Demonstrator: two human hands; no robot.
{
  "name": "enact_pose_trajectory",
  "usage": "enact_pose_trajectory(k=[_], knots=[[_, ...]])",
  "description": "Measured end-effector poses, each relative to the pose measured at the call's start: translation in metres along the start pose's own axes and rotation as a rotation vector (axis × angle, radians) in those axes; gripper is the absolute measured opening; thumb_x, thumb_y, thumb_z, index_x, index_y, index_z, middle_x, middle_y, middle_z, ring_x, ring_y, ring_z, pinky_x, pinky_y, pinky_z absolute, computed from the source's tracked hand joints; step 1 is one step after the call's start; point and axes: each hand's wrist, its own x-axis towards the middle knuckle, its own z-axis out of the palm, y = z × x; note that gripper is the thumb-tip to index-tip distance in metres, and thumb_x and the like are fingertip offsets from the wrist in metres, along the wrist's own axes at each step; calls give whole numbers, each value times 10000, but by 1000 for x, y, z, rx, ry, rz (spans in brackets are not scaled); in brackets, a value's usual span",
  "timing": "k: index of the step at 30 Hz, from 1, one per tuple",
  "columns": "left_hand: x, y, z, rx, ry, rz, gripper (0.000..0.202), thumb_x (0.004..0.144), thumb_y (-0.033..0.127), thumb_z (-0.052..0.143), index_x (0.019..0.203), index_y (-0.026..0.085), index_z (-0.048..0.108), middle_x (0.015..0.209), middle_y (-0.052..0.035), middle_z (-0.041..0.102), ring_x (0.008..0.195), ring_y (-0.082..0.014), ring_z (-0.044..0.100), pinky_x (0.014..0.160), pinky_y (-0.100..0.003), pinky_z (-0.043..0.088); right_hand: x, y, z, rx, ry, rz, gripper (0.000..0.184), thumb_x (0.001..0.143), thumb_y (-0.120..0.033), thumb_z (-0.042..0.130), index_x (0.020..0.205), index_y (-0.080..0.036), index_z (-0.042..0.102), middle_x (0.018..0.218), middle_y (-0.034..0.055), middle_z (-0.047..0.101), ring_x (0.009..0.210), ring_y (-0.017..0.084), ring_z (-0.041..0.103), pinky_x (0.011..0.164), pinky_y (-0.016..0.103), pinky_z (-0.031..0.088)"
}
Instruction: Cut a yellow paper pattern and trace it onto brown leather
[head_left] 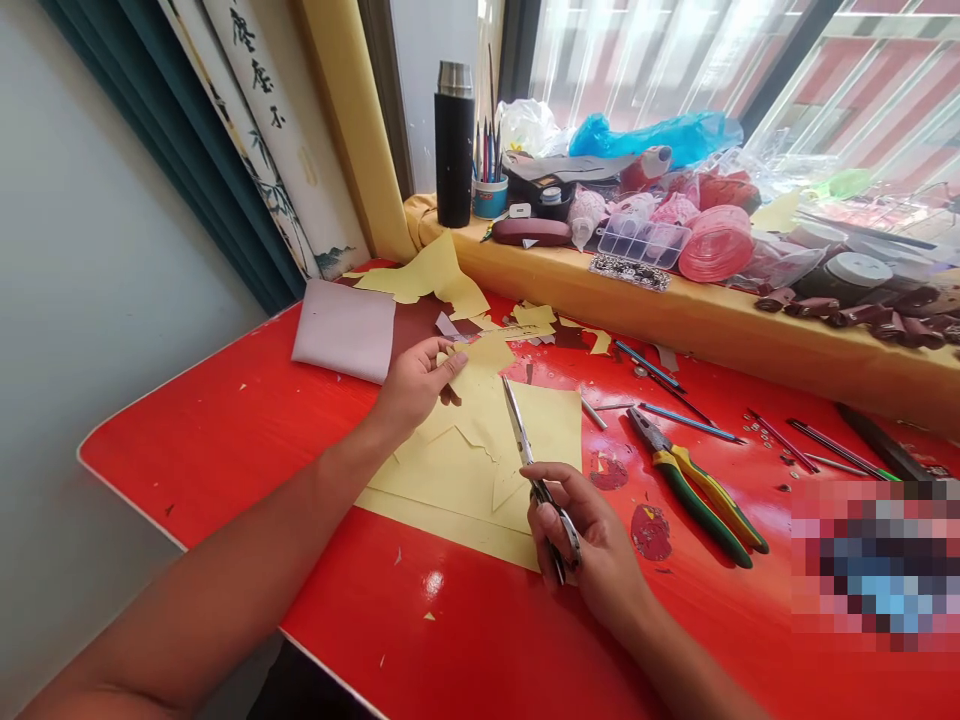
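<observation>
Between the thumb and fingers of my left hand (pixel 424 378) is a cut piece of yellow paper (pixel 487 358), held above larger yellow sheets. My right hand (pixel 581 535) grips a pair of scissors (pixel 519 420) by the handles, blades pointing away from me and close to the held piece. The blades look nearly closed. Beneath both hands, yellow paper sheets (pixel 465 510) lie on the red table (pixel 360 610), with a cut or drawn outline on the top one. A folded pale mauve sheet (pixel 345 330) lies left of my left hand.
Yellow offcuts (pixel 427 278) and scraps lie toward the window. Pliers (pixel 697 490) with green and yellow handles rest at the right, among several pencils (pixel 694 424). The sill holds a black thermos (pixel 454 150), a pen cup (pixel 490 197), a clear compartment box (pixel 643 240) and bags.
</observation>
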Motion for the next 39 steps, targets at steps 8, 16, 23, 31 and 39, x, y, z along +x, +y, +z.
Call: enact_pose_trajectory(k=[8, 16, 23, 31, 39], knots=[[12, -6, -11, -64, 34, 14, 497, 755, 588, 881, 919, 194, 624, 692, 62, 557, 471, -68, 518, 456, -220, 386, -4, 1, 0, -32, -127, -41, 655, 922, -730, 718, 1377, -271, 609, 705, -78, 483, 443, 110, 483, 392, 228, 446], [18, -11, -15, -24, -1, 28, 541, 752, 672, 847, 847, 191, 617, 678, 69, 494, 462, -53, 454, 448, -219, 368, -5, 4, -1, -43, -202, -49, 542, 967, -628, 729, 1381, -290, 640, 732, -75, 477, 444, 83, 436, 416, 218, 441], [17, -13, -13, -1, -91, 41, 549, 751, 668, 860, 916, 192, 643, 704, 64, 518, 466, -52, 449, 419, -202, 363, -7, 6, -2, -36, -214, -30, 545, 963, -628, 739, 1380, -290, 647, 740, -79, 474, 441, 68, 429, 421, 211, 449], [16, -11, -12, 22, -133, 23, 471, 810, 642, 800, 867, 195, 664, 679, 35, 523, 548, -93, 459, 424, -193, 405, -6, 6, -2, -51, -210, -28, 546, 958, -640, 741, 1369, -290, 658, 734, -80, 473, 436, 70, 460, 411, 203, 440], [18, -9, -13, -43, -6, 3, 465, 768, 594, 843, 907, 185, 670, 699, 37, 549, 560, -87, 457, 427, -183, 385, -7, 7, 0, -30, -60, -38, 496, 972, -600, 738, 1323, -254, 682, 684, -93, 455, 408, 80, 500, 396, 209, 444]])
